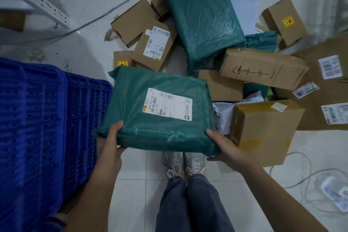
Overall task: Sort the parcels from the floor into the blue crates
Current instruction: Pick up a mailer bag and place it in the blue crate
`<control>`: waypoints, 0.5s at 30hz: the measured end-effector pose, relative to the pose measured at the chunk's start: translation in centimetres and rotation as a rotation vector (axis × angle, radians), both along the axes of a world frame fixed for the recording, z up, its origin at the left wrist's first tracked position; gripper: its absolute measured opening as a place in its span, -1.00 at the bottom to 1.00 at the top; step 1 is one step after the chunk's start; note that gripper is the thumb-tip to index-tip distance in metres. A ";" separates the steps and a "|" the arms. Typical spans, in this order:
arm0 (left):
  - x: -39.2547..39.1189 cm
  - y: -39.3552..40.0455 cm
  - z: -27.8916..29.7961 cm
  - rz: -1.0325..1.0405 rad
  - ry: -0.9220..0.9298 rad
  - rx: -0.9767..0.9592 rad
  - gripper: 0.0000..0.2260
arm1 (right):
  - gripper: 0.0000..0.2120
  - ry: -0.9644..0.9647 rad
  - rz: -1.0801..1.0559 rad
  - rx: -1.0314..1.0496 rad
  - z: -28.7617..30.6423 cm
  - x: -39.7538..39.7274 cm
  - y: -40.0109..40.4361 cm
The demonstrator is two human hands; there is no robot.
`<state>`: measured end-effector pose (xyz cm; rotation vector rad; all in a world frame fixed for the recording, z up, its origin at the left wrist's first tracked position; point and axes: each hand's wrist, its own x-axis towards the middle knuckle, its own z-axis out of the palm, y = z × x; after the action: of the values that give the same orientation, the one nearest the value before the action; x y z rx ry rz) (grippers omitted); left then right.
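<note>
- Standing on pale floor tiles (pixel 131 184) beside blue crates (pixel 47 118).
- Gripping green parcel (pixel 160 107) with left hand (pixel 111 143) and right hand (pixel 224 147), above piled boxes (pixel 263 68).

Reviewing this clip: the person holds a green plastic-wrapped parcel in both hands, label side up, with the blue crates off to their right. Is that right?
Not quite. The head view shows the blue crates on the person's left, not their right. The rest stands: the left hand and right hand grip the near corners of the green plastic-wrapped parcel, and its white shipping label faces up.
</note>
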<state>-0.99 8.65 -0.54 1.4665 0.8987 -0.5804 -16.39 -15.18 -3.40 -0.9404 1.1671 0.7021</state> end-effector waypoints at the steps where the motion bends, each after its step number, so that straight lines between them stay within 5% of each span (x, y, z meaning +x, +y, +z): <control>1: -0.1 0.1 0.7 0.012 -0.022 -0.043 -0.58 | -0.19 -0.035 -0.071 0.052 0.4 0.2 -0.1; 4: 0.0 -0.2 2.7 0.059 -0.092 -0.159 -0.54 | -0.16 -0.144 -0.257 0.107 1.9 1.2 -0.9; 9: 0.9 -0.5 7.0 0.047 -0.171 -0.341 -0.45 | -0.22 -0.385 -0.262 0.016 7.1 3.3 -2.4; 15: 2.3 1.2 14.7 -0.038 -0.151 -0.468 -0.65 | -0.22 -0.556 -0.209 -0.112 15.9 4.5 -4.5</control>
<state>1.29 9.87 14.16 1.0873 0.5684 -0.6477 -11.91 -19.68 12.50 -1.0066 0.7961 0.1826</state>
